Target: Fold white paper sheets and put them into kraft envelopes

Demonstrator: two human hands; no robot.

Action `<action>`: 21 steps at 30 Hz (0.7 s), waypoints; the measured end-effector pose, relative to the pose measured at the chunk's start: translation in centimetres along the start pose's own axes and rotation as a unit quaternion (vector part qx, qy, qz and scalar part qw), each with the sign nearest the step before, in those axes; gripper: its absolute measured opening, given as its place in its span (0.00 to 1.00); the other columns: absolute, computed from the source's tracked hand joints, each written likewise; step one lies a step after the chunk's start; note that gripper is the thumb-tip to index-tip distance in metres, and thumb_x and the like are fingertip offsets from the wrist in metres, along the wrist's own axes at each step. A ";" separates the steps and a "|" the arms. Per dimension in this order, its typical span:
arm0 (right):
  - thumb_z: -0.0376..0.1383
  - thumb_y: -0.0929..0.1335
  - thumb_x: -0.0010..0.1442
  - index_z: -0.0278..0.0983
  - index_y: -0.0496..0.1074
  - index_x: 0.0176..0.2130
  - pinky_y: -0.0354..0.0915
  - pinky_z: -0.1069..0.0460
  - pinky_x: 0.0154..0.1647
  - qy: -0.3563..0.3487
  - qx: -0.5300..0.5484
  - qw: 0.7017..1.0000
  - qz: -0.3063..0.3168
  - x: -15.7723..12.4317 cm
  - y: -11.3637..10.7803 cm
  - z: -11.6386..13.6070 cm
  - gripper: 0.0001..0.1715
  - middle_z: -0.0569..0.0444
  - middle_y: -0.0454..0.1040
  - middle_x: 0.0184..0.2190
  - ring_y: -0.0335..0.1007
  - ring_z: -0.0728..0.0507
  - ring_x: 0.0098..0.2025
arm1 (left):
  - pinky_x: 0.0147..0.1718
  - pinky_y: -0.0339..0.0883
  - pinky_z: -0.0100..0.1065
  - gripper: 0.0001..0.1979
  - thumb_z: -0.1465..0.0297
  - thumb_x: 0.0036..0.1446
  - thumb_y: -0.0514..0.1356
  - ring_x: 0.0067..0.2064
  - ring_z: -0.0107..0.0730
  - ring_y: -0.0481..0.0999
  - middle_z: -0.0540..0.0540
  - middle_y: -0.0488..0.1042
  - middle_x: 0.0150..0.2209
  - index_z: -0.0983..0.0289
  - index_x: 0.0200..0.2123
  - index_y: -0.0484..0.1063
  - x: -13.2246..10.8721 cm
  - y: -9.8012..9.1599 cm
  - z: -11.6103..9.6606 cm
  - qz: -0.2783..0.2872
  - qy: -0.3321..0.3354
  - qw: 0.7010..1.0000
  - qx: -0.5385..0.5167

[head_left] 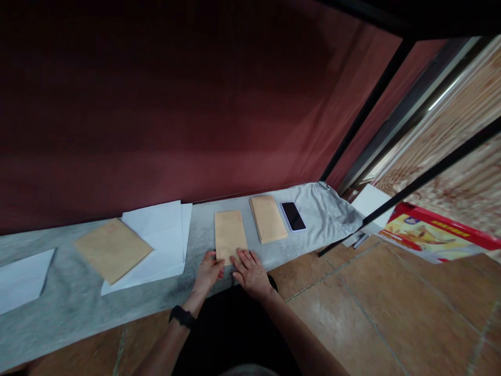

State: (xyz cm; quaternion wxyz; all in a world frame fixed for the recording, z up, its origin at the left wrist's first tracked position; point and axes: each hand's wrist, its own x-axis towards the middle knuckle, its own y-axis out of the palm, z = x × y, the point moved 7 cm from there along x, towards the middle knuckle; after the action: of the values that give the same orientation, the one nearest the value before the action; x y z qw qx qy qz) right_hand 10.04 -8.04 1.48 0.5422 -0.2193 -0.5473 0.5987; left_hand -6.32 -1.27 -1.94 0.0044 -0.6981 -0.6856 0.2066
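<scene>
A tan paper envelope (230, 232) lies in front of me on the grey cloth-covered bench. At its lower left corner my left hand (209, 270) is closed, thumb on the paper and fingers curled at the edge. My right hand (250, 271) lies open over the lower right corner, its fingers stretched out on the paper. Just to the right is a stack of similar tan envelopes (269, 219), with a dark-screened phone (293, 216) beyond it. Left of my hands, more tan envelopes (113, 249) rest askew on white paper sheets (156, 263).
Another white sheet (25, 282) lies at the far left of the grey cloth (205, 206). Dark red panelling (219, 130) rises behind the bench. A black metal post (366, 112) stands at its right end. A red and yellow box (434, 235) is beyond, above the tiled floor (324, 324).
</scene>
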 end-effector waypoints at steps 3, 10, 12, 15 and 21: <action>0.45 0.65 0.70 0.46 0.61 0.68 0.55 0.39 0.70 0.002 -0.006 1.000 -0.004 -0.1 0.5 -0.2 0.30 0.47 0.57 0.71 0.56 0.38 0.70 | 0.26 0.67 0.34 0.11 0.63 0.57 0.62 0.24 0.37 0.76 0.47 0.72 0.22 0.58 0.42 0.69 -0.5 -2.3 -0.8 -0.082 0.026 0.978 0.188; 0.43 0.67 0.69 0.48 0.63 0.66 0.55 0.37 0.69 0.016 0.020 1.000 -0.005 0.0 0.4 -0.2 0.28 0.48 0.58 0.71 0.57 0.37 0.70 | 0.63 0.60 0.43 0.20 0.65 0.67 0.49 0.63 0.40 0.69 0.61 0.72 0.61 0.63 0.57 0.71 2.6 3.5 -7.0 0.008 0.344 0.874 0.344; 0.43 0.66 0.70 0.48 0.64 0.66 0.56 0.37 0.69 0.025 0.028 0.999 -0.002 0.1 0.5 -0.2 0.27 0.48 0.59 0.70 0.57 0.37 0.70 | 0.67 0.53 0.47 0.23 0.64 0.68 0.48 0.69 0.42 0.61 0.62 0.66 0.66 0.66 0.61 0.67 4.9 5.5 -7.5 0.043 0.374 0.845 0.380; 0.43 0.66 0.70 0.47 0.62 0.67 0.56 0.37 0.68 0.034 0.035 0.999 0.001 0.1 0.6 -0.3 0.28 0.47 0.59 0.70 0.56 0.37 0.70 | 0.69 0.48 0.48 0.27 0.62 0.69 0.47 0.71 0.42 0.57 0.63 0.62 0.68 0.66 0.66 0.62 8.2 7.1 -7.7 0.070 0.389 0.816 0.422; 0.43 0.66 0.69 0.46 0.61 0.68 0.56 0.37 0.69 0.038 0.044 0.998 0.000 0.2 0.3 -0.2 0.30 0.48 0.58 0.70 0.56 0.37 0.70 | 0.71 0.44 0.46 0.30 0.58 0.71 0.43 0.73 0.38 0.51 0.60 0.55 0.72 0.65 0.70 0.55 11.7 8.2 -7.7 0.113 0.412 0.766 0.481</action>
State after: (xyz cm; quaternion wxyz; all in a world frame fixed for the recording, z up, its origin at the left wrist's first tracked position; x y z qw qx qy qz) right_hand 10.04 -7.70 1.26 0.5717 -0.2175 -0.4995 0.6135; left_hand 3.45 11.62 -0.57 0.5980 -0.6951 -0.3450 0.2004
